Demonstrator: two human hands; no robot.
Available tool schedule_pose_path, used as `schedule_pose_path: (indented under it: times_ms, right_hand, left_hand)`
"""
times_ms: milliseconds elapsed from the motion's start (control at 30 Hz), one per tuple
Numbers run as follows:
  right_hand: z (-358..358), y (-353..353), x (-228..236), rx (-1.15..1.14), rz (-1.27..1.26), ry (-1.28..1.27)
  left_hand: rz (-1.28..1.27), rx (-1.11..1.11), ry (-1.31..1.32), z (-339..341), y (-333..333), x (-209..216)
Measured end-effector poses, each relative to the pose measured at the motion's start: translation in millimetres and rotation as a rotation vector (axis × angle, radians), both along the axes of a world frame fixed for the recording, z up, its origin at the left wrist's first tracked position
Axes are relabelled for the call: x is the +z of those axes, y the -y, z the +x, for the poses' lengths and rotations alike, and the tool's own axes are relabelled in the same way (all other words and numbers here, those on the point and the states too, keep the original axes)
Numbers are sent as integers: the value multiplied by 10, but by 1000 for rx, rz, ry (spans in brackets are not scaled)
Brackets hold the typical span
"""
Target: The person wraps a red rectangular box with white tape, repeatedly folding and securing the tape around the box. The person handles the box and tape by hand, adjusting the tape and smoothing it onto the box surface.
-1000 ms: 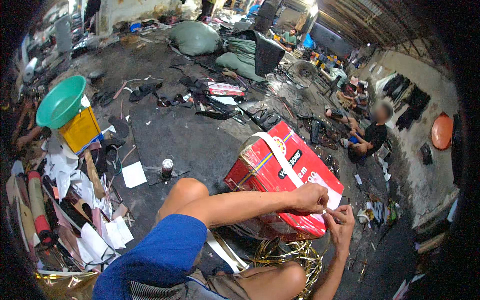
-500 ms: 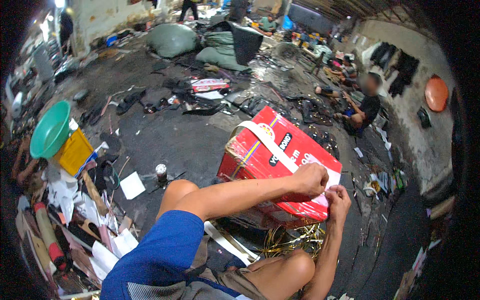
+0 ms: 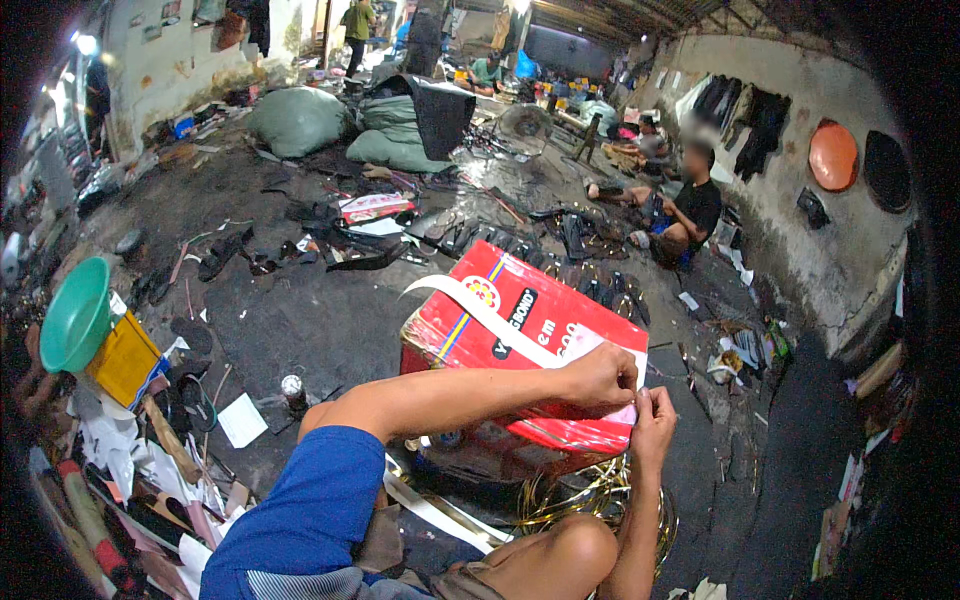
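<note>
A red cardboard box (image 3: 480, 330) stands in front of my knees, tilted in view. Across its top runs a long white strip (image 3: 480, 310) whose left end curls up past the box edge. My left hand (image 3: 598, 378) is closed over the strip near the box's right edge, its fingers bent in a pinch. Just beyond it, my right hand (image 3: 652, 415) pinches the strip's end between thumb and fingers at the box corner. What lies under the fingertips is partly hidden. A pale pinkish sheet or patch (image 3: 585, 342) shows under the strip beside my left hand.
Another white strip (image 3: 440, 515) hangs below the box by my legs, near tangled gold strips (image 3: 560, 500). At left are a green basin (image 3: 75, 315), a yellow container (image 3: 128, 360) and paper scraps. A person (image 3: 692, 205) sits beyond the box; large sacks (image 3: 300, 122) stand farther back.
My view has tilted up and turned right, so the scene sits lower and farther left. Both hands stay together at the strip's right end, with little movement relative to the box.
</note>
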State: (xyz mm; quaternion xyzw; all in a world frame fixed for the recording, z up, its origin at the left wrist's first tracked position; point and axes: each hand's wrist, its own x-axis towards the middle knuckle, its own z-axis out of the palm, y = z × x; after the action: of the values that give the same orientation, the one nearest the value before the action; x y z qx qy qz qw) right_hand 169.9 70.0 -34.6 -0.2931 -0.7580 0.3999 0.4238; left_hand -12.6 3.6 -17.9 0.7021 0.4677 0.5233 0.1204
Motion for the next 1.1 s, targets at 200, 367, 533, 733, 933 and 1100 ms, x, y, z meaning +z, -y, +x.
schedule_pose_path:
  times_ms: [200, 367, 533, 733, 933, 1100]
  right_hand:
    - [133, 60, -103, 227, -1009, -490]
    - [197, -33, -288, 245, -1041, -488]
    - [-44, -239, 331, -109, -135, 108]
    - [-264, -329, 125, -267, 104, 241]
    - [-274, -325, -587, -270, -74, 71]
    - [-254, -429, -1467, -294, -175, 30]
  left_hand:
    - [42, -38, 52, 148, 6, 59]
    - [93, -10, 4, 111, -112, -10]
    - [-63, 2, 163, 205, 27, 95]
    - [-107, 59, 36, 121, 79, 143]
    - [-165, 55, 56, 114, 114, 178]
    - [-166, 51, 26, 119, 83, 179]
